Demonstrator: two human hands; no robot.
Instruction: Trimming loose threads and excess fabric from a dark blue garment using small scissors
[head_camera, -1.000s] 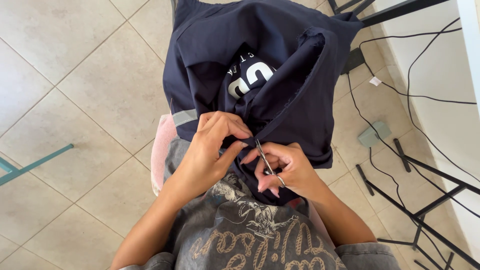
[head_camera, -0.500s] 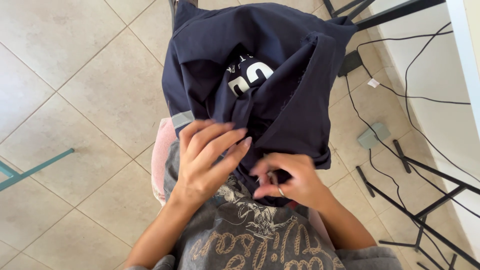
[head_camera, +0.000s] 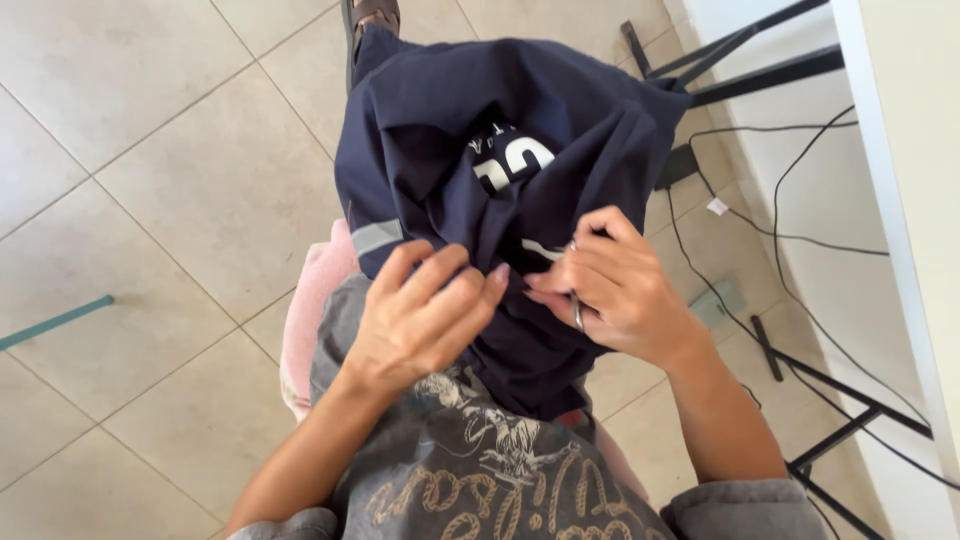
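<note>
While you sat over a beige tiled floor (head_camera: 150, 180), a navy blue garment (head_camera: 440, 130) with white lettering lay draped across your lap, reaching out over your knees. Your left hand (head_camera: 420, 315) pinched a bunched fold of the fabric near its middle, fingers curled together on the cloth. Your right hand (head_camera: 615, 285), just beside it and almost touching, was closed on the same fold; something thin and metallic showed between its fingers, too small to identify. The cloth looked light, soft and limp, likely to sag and slide unless gripped at a fold or seam. Black cables (head_camera: 790, 240) and dark metal furniture legs (head_camera: 850, 420) stood to your right.
</note>
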